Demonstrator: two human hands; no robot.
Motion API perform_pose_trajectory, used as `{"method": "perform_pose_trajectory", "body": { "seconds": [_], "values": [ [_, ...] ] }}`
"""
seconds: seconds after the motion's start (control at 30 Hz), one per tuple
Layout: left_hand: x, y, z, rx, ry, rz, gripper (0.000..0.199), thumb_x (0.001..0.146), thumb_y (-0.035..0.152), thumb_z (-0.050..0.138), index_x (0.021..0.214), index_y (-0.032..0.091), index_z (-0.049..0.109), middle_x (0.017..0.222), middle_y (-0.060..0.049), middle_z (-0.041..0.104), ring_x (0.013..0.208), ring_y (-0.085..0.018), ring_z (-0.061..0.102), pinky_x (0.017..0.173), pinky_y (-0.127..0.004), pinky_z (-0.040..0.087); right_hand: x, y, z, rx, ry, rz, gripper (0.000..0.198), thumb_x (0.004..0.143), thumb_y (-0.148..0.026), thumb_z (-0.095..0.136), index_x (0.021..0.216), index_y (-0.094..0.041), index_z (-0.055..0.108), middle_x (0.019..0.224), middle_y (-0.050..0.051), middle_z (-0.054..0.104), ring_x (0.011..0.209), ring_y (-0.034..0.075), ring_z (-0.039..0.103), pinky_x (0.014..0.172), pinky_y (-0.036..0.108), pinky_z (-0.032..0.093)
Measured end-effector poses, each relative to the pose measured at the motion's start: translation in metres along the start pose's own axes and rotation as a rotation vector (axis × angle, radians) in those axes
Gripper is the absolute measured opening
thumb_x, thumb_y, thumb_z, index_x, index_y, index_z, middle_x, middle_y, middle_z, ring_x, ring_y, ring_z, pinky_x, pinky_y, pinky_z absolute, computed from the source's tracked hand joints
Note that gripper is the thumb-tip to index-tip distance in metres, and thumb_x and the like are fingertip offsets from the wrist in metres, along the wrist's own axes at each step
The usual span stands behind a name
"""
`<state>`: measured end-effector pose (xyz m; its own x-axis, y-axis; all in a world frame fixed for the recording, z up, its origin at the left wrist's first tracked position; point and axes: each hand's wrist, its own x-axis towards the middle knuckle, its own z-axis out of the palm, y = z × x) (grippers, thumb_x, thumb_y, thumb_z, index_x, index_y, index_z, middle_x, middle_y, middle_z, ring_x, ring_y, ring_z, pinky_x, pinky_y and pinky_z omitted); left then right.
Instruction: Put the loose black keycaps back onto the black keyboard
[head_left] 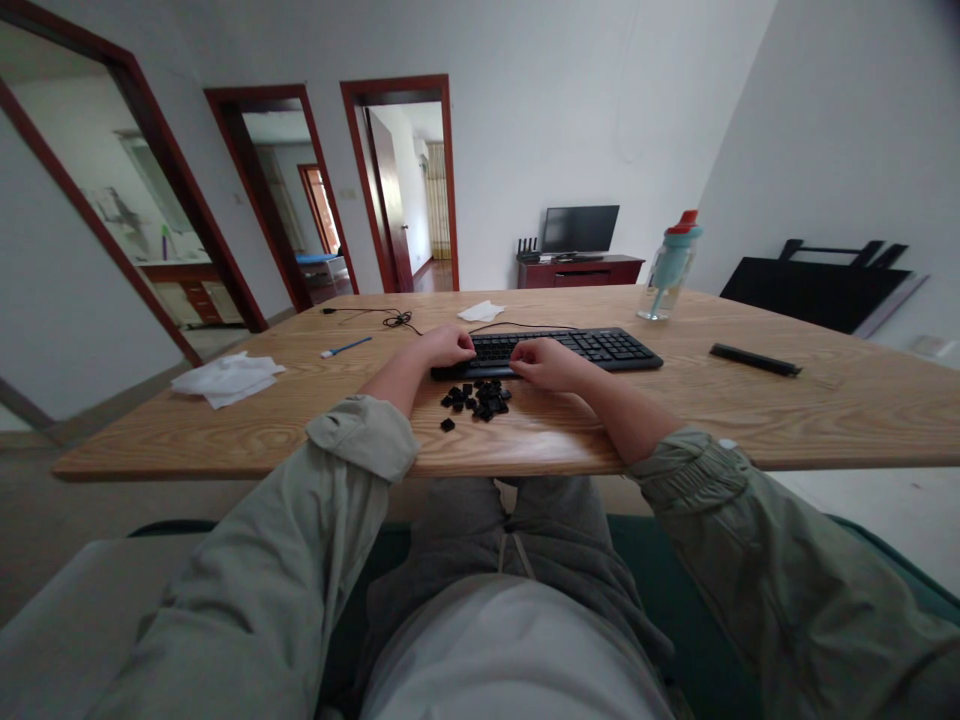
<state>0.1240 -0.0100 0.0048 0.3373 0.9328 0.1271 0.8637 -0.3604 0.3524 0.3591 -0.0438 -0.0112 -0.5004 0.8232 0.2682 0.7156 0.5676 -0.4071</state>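
A black keyboard (pixel 611 347) lies on the wooden table, its left part partly covered by my hands. My left hand (pixel 448 346) is closed over the keyboard's left end, fingers curled against it. Over the middle of the front edge, my right hand (pixel 545 362) is closed with thumb and fingertips together; whatever is between them is too small to make out. Several loose black keycaps (pixel 487 400) lie heaped in front of the keyboard, between my forearms. One single keycap (pixel 448 425) sits a little nearer the table edge.
White tissues (pixel 227 378) and a blue-handled brush (pixel 346 347) lie left; another tissue (pixel 481 311) is behind the keyboard. Its cable (pixel 397 318) is coiled at back left. To the right stand a water bottle (pixel 670 265) and a long black strip (pixel 755 360). The table's front edge (pixel 525 470) is near my lap.
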Motion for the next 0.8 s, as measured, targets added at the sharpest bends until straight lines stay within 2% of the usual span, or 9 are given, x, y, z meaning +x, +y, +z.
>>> {"method": "perform_pose_trajectory", "body": {
  "seconds": [0.17,0.33,0.8],
  "values": [
    [-0.0035,0.0023,0.0008,-0.006,0.017,0.020,0.022,0.081,0.023,0.062,0.096,0.013,0.075,0.087,-0.005,0.072,0.070,-0.014,0.060,0.067,-0.023,0.046,0.0016,0.0025,0.0018,0.017,0.008,-0.019,0.015,0.088,-0.019,0.056,0.088,-0.013,0.070,0.080,0.003,0.069,0.067,0.012,0.055,0.062,0.023,0.036],
    [-0.0032,0.0005,0.0016,0.017,0.020,0.002,0.024,0.085,0.028,0.060,0.097,0.015,0.076,0.082,-0.004,0.071,0.068,-0.015,0.059,0.070,-0.025,0.047,0.0023,0.0036,0.0018,0.020,0.006,-0.027,0.015,0.087,-0.018,0.056,0.087,-0.014,0.070,0.078,0.003,0.069,0.066,0.012,0.055,0.061,0.023,0.036],
    [0.0048,0.0039,0.0003,0.107,-0.038,-0.017,0.024,0.084,0.028,0.058,0.091,0.014,0.076,0.085,-0.006,0.072,0.068,-0.015,0.058,0.066,-0.025,0.044,0.0017,0.0037,0.0012,0.002,-0.008,0.003,0.015,0.088,-0.020,0.056,0.088,-0.014,0.070,0.079,0.003,0.069,0.067,0.012,0.055,0.061,0.023,0.035]
  ]
}}
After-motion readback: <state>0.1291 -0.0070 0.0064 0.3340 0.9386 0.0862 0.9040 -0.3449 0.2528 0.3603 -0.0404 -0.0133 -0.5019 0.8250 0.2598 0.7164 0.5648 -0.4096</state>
